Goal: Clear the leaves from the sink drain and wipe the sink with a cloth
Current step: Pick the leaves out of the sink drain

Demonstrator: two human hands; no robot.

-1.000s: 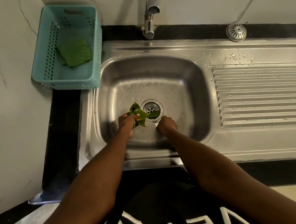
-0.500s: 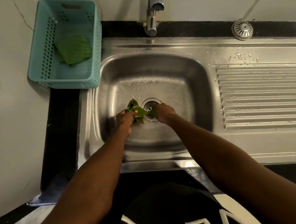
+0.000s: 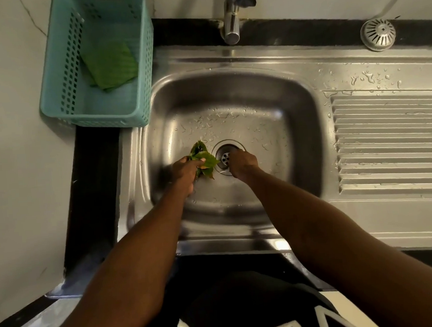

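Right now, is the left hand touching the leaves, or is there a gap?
Touching. The head view shows the left hand gripping the bunch of leaves beside the drain, with its fingers curled round them.

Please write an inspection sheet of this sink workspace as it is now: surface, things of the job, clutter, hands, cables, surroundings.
Surface: steel sink, water drops in the basin and on the drainboard.
Job's things: leaves bunched beside the drain; green cloth lying in the teal basket.
Clutter: strainer cap on the black ledge.
Hands: left hand grips the leaves; right hand at the drain, grip unclear.
Cables: nothing seen.
Surroundings: faucet, marble wall.
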